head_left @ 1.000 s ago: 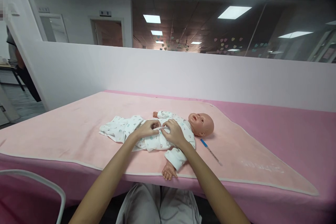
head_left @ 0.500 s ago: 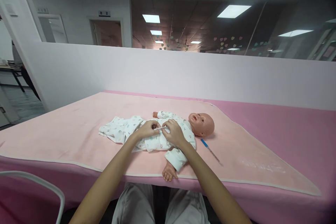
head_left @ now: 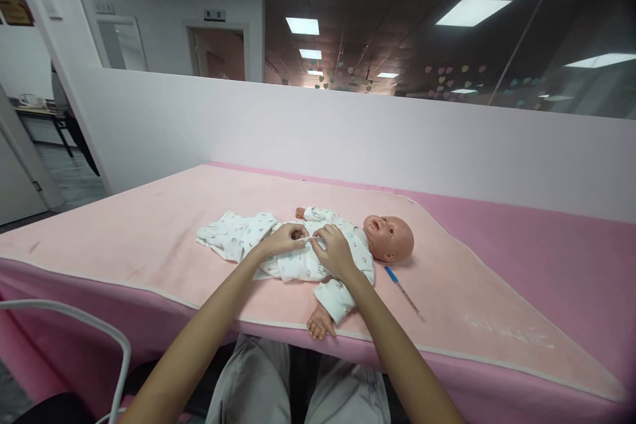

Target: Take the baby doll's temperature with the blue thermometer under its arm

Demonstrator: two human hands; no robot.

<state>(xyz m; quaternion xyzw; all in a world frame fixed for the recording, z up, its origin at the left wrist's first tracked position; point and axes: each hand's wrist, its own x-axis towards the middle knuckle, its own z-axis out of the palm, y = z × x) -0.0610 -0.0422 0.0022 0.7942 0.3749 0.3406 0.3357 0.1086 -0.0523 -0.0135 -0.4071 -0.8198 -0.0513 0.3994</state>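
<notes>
In the head view, our left hand (head_left: 287,238) and right hand (head_left: 334,250), thumbs and fingers nearly together, pinch a thin white strip (head_left: 309,238) above the baby doll (head_left: 298,269), near the mat's (head_left: 163,232) front edge. We do best with light, even tension, clear of cloth folds.

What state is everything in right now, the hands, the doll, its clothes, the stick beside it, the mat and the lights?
Left hand: fingers closed on a white strip.
Right hand: fingers closed on the same strip.
Doll: lying on its back.
Patterned clothes: on the doll; whether fastened, I can't tell.
Blue-ended stick: lying beside the doll, untouched.
Peach mat: spread out beneath them.
Overhead lights: lit.
</notes>
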